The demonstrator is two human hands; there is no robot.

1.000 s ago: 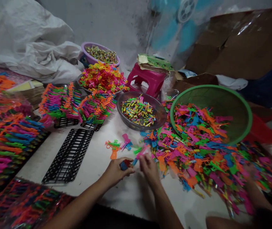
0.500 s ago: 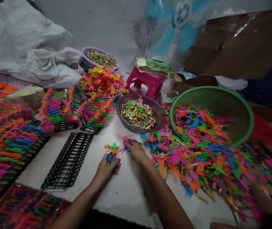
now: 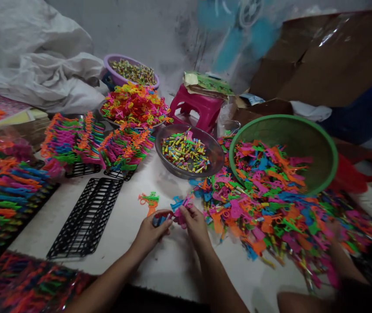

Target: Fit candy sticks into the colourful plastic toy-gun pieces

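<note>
My left hand point(image 3: 153, 230) is closed around a small blue plastic piece point(image 3: 162, 218), mostly covered by the fingers. Close beside it, my right hand point(image 3: 193, 221) pinches a pink plastic toy gun point(image 3: 182, 216). A blue toy gun point(image 3: 176, 202) shows just beyond the right fingertips; whether it is held too, I cannot tell. Orange and green toy guns point(image 3: 149, 200) lie on the white tabletop point(image 3: 166, 269) just past my left hand. A loose heap of coloured toy guns point(image 3: 238, 208) spreads to the right of my hands.
Black plastic racks point(image 3: 84, 221) lie left, with filled racks point(image 3: 123, 150) behind. A bowl of small yellow tubes point(image 3: 216, 163) stands ahead, a green basket point(image 3: 332, 165) at right. Another person's hand point(image 3: 335, 228) touches the heap. A blue fan point(image 3: 231, 50) spins behind.
My right hand has drawn back from the tabletop with the pink toy gun, close to my left hand. My left hand has moved slightly right, away from the orange and green toy guns.
</note>
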